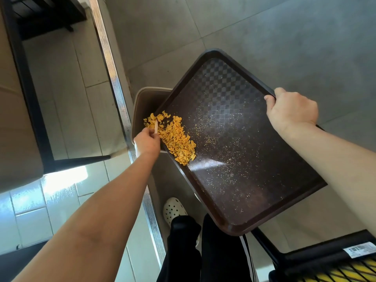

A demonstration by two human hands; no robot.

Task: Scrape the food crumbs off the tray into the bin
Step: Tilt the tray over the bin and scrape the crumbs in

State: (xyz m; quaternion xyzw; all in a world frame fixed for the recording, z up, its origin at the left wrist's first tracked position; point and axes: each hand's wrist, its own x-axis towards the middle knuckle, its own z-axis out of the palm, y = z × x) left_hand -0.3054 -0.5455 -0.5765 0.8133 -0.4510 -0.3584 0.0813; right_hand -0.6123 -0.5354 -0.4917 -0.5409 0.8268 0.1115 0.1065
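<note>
Over the bin (142, 94), right hand (293, 110) gripped the stiff, light tray (234, 139) by its far rim, left hand (147, 142) pinched a thin scraper (156, 127) against loose, brittle crumbs (173, 137).

I seem to be in a canteen or café: I carry a brown plastic serving tray (234, 143) over grey floor tiles (264, 37), with dark chair legs (28, 84) and a metal floor track (116, 82) nearby
</note>
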